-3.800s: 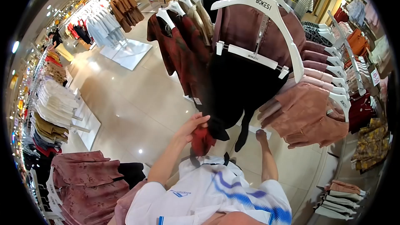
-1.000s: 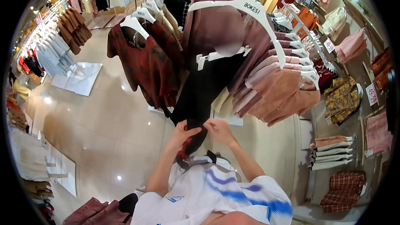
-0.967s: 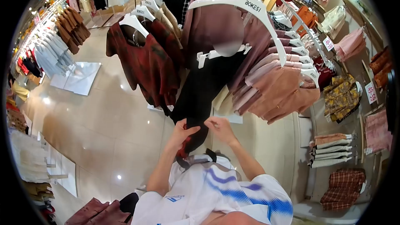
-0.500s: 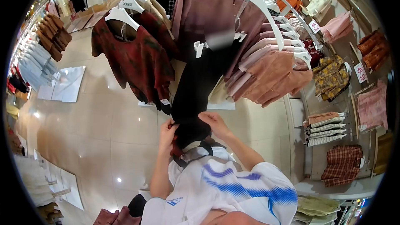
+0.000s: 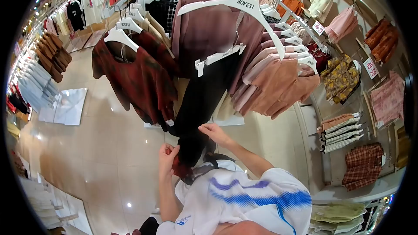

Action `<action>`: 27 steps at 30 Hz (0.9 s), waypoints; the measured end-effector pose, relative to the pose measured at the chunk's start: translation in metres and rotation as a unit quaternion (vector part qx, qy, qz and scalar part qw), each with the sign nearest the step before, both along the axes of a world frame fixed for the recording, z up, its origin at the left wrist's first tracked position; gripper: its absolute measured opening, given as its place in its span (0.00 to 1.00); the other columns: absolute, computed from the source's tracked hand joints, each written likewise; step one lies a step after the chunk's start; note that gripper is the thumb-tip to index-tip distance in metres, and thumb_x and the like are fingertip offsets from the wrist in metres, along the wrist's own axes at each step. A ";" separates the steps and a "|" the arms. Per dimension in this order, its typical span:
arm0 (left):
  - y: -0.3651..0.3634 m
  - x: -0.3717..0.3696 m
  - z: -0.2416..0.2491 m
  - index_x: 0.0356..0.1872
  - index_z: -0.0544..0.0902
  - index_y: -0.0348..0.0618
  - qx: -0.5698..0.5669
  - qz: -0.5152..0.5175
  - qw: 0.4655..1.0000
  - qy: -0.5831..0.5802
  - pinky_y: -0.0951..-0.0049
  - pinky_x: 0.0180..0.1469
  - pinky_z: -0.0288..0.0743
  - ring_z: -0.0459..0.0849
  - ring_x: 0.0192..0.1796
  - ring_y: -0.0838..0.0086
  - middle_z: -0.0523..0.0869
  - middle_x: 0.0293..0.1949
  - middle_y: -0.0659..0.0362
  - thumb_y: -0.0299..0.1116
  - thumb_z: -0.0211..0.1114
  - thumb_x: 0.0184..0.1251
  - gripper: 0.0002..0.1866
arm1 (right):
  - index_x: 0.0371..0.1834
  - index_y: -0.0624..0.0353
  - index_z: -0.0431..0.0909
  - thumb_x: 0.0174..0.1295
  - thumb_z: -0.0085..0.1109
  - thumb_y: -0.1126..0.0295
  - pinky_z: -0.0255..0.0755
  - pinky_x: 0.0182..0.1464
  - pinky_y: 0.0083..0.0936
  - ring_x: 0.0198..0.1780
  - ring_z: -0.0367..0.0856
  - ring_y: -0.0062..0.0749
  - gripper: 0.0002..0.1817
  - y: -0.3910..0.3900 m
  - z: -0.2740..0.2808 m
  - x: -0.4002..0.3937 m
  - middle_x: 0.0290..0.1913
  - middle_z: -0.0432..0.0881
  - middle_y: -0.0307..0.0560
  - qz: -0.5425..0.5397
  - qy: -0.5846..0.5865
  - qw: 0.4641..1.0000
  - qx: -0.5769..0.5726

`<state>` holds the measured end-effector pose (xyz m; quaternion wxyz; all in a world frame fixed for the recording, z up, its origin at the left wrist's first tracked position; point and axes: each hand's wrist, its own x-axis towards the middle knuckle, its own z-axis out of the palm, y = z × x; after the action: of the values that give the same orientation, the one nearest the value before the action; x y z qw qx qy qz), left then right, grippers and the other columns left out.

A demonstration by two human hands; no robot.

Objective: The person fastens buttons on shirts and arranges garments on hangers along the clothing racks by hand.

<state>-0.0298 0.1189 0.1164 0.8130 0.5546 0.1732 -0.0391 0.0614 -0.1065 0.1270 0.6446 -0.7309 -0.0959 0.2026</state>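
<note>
Black trousers (image 5: 204,89) hang from a white clip hanger (image 5: 220,55), their lower part folded toward my body. My right hand (image 5: 216,135) pinches the right edge of the trousers near the fold. On the other side, my left hand (image 5: 167,160) is closed, with a bit of red fabric (image 5: 180,168) showing at its fingertips and below, beside the black cloth. Above the trousers is a large white hanger (image 5: 237,2), in front of a mauve garment (image 5: 202,24). A dark red patterned top (image 5: 139,72) hangs close by on the left.
Salmon-pink tops (image 5: 283,85) hang in a row at right. Wall displays hold a plaid shirt (image 5: 362,163) and folded striped garments (image 5: 342,132). Across the tiled floor (image 5: 104,148) stand a white platform (image 5: 69,106) and more racks.
Both hands have moved slightly left and down in view. My left hand has drawn away from the trousers' edge, and red fabric now shows at its fingers. The hanging clothes have shifted left in view.
</note>
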 end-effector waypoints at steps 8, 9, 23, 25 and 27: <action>0.007 -0.008 0.012 0.34 0.73 0.46 -0.045 -0.013 0.999 -0.027 0.86 0.27 0.62 0.69 0.27 0.89 0.72 0.26 0.70 0.26 0.66 0.68 0.09 | 0.51 0.61 0.76 0.64 0.63 0.62 0.76 0.51 0.31 0.50 0.82 0.38 0.18 -0.012 -0.015 0.005 0.47 0.82 0.52 0.122 -0.230 0.937 -0.232; 0.006 -0.010 0.018 0.34 0.73 0.46 -0.052 -0.014 0.998 -0.022 0.86 0.27 0.62 0.69 0.27 0.89 0.72 0.26 0.70 0.26 0.66 0.68 0.09 | 0.55 0.60 0.74 0.62 0.66 0.64 0.76 0.52 0.31 0.52 0.81 0.37 0.21 -0.006 0.001 -0.005 0.51 0.80 0.50 0.138 -0.203 0.957 -0.152; 0.054 -0.018 0.116 0.33 0.70 0.43 -0.218 0.093 0.955 -0.179 0.83 0.28 0.56 0.62 0.26 0.85 0.66 0.23 0.68 0.27 0.57 0.73 0.07 | 0.57 0.59 0.75 0.58 0.65 0.75 0.75 0.56 0.30 0.51 0.82 0.33 0.22 0.097 -0.016 0.000 0.49 0.82 0.45 0.306 -0.027 0.951 0.024; 0.048 -0.031 0.152 0.34 0.70 0.43 -0.164 0.182 0.959 -0.144 0.83 0.27 0.56 0.61 0.24 0.85 0.66 0.22 0.68 0.28 0.57 0.73 0.06 | 0.54 0.59 0.77 0.57 0.66 0.75 0.75 0.55 0.32 0.50 0.82 0.35 0.20 0.083 -0.048 0.014 0.48 0.82 0.46 0.332 -0.110 0.937 -0.016; 0.049 -0.041 0.157 0.35 0.69 0.43 -0.115 0.270 0.947 -0.127 0.83 0.26 0.55 0.61 0.23 0.85 0.67 0.22 0.67 0.28 0.57 0.73 0.06 | 0.51 0.59 0.78 0.56 0.66 0.75 0.76 0.54 0.34 0.50 0.82 0.38 0.18 0.079 -0.067 0.009 0.47 0.83 0.48 0.358 -0.206 0.908 -0.069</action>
<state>-0.0705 0.1675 0.2738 0.8666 0.3900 0.2063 0.2333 0.0708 -0.0273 0.0601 0.4422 -0.7158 -0.4675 0.2712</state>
